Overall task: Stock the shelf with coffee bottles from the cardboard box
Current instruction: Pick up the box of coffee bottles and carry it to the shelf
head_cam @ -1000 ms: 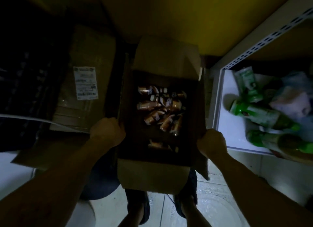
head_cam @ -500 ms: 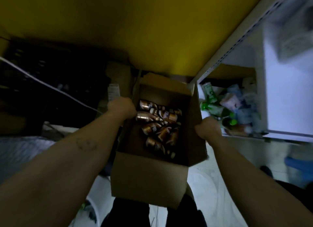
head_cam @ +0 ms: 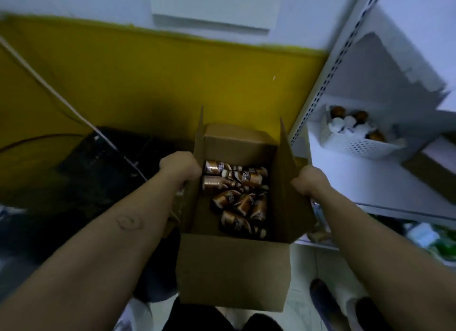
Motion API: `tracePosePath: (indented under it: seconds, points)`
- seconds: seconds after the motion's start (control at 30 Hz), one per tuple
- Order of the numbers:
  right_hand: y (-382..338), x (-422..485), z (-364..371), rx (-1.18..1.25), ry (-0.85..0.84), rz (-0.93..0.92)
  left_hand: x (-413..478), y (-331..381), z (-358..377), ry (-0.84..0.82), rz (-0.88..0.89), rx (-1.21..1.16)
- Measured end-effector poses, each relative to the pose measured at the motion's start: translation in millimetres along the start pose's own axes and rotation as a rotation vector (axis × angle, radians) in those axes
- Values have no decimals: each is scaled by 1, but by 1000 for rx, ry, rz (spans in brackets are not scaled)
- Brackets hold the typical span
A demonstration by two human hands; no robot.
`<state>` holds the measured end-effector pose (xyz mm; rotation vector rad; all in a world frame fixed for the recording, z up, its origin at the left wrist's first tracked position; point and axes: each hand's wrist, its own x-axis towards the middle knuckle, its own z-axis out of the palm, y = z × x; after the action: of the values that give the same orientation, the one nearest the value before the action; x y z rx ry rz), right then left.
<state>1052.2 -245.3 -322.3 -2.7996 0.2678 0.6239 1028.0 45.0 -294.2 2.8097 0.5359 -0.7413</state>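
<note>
We have raised the cardboard box [head_cam: 234, 269] since a second ago — left hand [head_cam: 181, 166] and right hand [head_cam: 308, 180] grip its sides. The shelf [head_cam: 365, 180] at right frame now sits level; coffee bottles [head_cam: 237, 195] unstocked.

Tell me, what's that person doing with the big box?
A person is holding an open cardboard box with both hands: the left hand grips the left side and the right hand grips the right flap. Inside lie several brown coffee bottles, tumbled on their sides. A white shelf stands to the right, with a white basket of other bottles on it. No coffee bottle has been taken out yet.
</note>
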Motion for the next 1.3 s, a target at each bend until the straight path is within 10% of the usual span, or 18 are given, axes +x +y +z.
tracePosePath:
  seconds: [0.37,0.83,1.3]
  points:
    - [46,-109,3,-203,-82,-233,-170,-31,77,-31,-157,-293]
    - [36,-263,186,-571,-446,-583,-395,-165,303,-271,-661,-683]
    - [-21,-599,306,-754,-370,-1290,-787,-271,459,227,-1186,-1079]
